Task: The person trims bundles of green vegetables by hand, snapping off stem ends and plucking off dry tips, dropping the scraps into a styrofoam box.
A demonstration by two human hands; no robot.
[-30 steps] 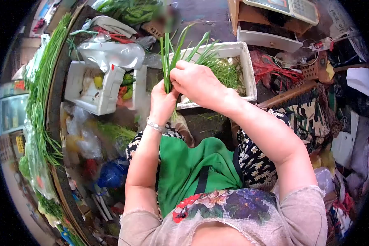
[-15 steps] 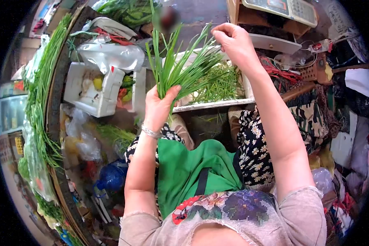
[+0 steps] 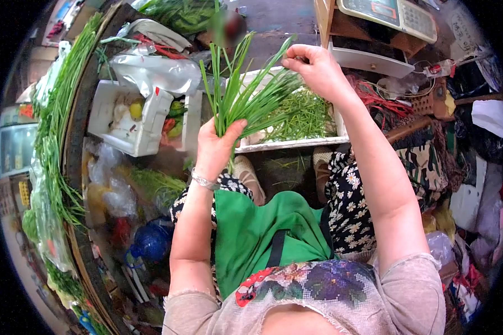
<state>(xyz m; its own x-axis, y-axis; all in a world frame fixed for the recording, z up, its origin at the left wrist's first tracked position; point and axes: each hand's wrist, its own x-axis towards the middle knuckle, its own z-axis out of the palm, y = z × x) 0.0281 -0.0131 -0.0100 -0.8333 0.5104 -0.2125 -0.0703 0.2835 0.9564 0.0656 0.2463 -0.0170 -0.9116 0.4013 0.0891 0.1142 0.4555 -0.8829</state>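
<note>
My left hand (image 3: 221, 148) is wrapped round the lower part of a bunch of garlic chives (image 3: 237, 103), whose long green leaves fan upward and to the right. The thumb lies across the stems. At the right-hand tips of the leaves, my right hand (image 3: 313, 70) is closed in a pinch, thumb against fingers, touching the leaf ends. Below and behind the bunch stands a white foam box (image 3: 296, 145) with many loose green cuttings (image 3: 304, 114) in it. The bunch partly hides the box's left side.
To the left are a smaller white foam box (image 3: 123, 142), plastic bags (image 3: 156, 72) and a ledge with long greens (image 3: 61, 128). A scale (image 3: 388, 17) sits above an open drawer (image 3: 374, 60) at upper right. A green apron (image 3: 262, 229) covers my lap.
My right hand has lowered slightly, and its fingers have drawn closer together at the leaf tips. The left hand keeps its hold, almost unmoved. The view has shifted a little.
</note>
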